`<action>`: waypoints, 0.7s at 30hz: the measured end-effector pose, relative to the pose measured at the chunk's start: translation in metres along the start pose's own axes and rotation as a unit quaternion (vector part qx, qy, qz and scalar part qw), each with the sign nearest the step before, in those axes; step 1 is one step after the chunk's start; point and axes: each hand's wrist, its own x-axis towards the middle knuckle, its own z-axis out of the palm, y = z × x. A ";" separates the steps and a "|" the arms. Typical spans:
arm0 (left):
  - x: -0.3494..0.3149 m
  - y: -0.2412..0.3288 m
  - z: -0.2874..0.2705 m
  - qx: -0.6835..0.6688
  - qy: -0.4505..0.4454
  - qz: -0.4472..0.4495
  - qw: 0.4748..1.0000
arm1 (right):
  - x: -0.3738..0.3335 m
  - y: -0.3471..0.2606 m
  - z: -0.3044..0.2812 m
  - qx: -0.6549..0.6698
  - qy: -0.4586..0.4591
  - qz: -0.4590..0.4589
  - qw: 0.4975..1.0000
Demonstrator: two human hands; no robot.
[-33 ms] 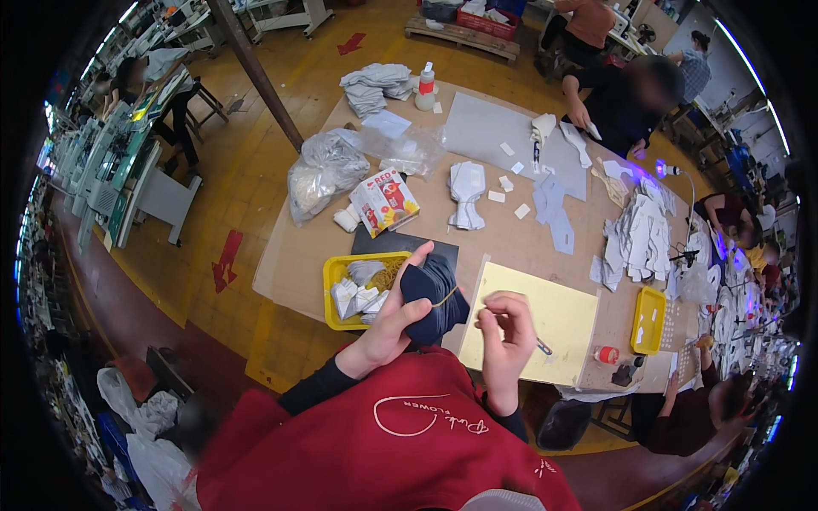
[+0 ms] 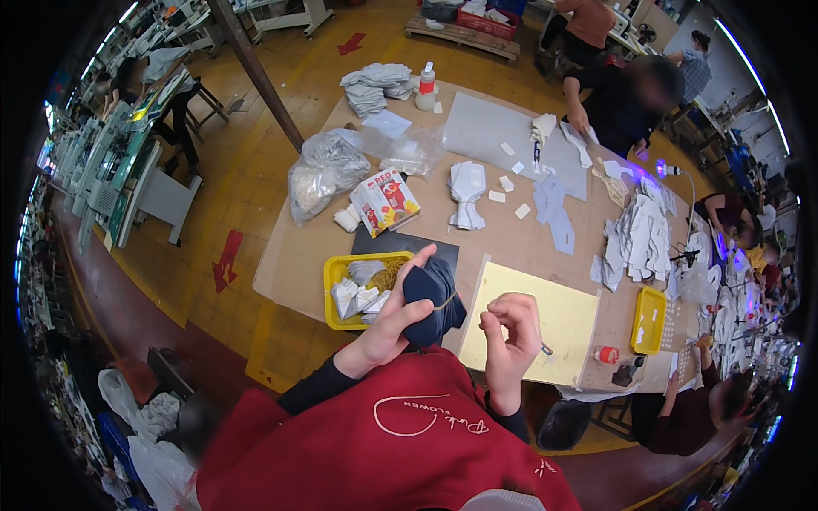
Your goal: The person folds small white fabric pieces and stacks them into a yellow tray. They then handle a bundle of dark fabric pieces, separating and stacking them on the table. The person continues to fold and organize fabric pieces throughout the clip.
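A stack of dark navy fabric pieces (image 2: 430,298), bound by a thin tan rubber band (image 2: 446,301), is gripped in my left hand (image 2: 394,322), thumb on the near face and fingers behind. Off to its right, apart from the bundle, my right hand (image 2: 512,334) is raised over the yellow board (image 2: 554,319). Its thumb and fingers are curled together, and I cannot see whether anything small is between them. Beside my left hand is a yellow basket (image 2: 329,294) with folded white pieces (image 2: 356,301) and a heap of rubber bands (image 2: 388,274).
A pen (image 2: 545,347) lies on the board. Farther off are a printed box (image 2: 383,202), plastic bags (image 2: 328,170), a stack of pale pieces (image 2: 467,196) and a bottle (image 2: 425,88). Another yellow tray (image 2: 649,319) stands at right. A co-worker (image 2: 618,106) handles pale pieces across the table.
My right hand has moved slightly right, away from the bundle. The bundle has shifted a little in my left hand. Across the table, the co-worker's hand has moved slightly.
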 end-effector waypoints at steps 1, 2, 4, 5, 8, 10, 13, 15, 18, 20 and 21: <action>-0.001 0.000 -0.003 0.016 -0.020 -0.010 1.000 | 0.003 -0.008 -0.001 -0.020 0.000 -0.014 1.000; -0.002 -0.001 -0.003 0.015 -0.018 -0.019 1.000 | 0.007 -0.008 0.000 -0.032 -0.045 -0.032 0.998; -0.005 -0.003 -0.002 0.014 -0.013 -0.036 0.999 | 0.012 -0.008 0.001 -0.057 -0.134 -0.068 0.987; -0.003 -0.002 -0.002 -0.005 -0.023 -0.041 0.999 | 0.014 -0.005 0.005 -0.045 -0.134 -0.056 0.988; -0.001 0.003 -0.002 -0.047 -0.047 -0.060 0.996 | 0.018 0.003 0.005 -0.058 -0.137 -0.102 0.984; -0.004 0.011 0.002 -0.054 -0.059 -0.079 0.994 | 0.018 0.003 0.003 -0.041 -0.142 -0.082 0.986; -0.004 0.018 0.005 0.049 -0.050 -0.070 0.995 | 0.020 -0.001 -0.002 -0.007 -0.161 -0.031 0.986; -0.001 0.017 0.001 0.075 -0.052 -0.071 0.993 | 0.020 -0.003 -0.006 0.032 -0.181 0.000 0.983; 0.002 0.021 -0.001 0.140 -0.062 -0.063 0.986 | 0.022 -0.002 -0.013 0.098 -0.251 -0.003 0.963; 0.003 0.021 -0.002 0.215 -0.071 -0.030 0.973 | 0.025 0.007 -0.026 0.126 -0.336 -0.053 0.932; 0.005 0.018 -0.003 0.264 -0.076 -0.002 0.961 | 0.024 0.011 -0.026 0.194 -0.350 -0.053 0.915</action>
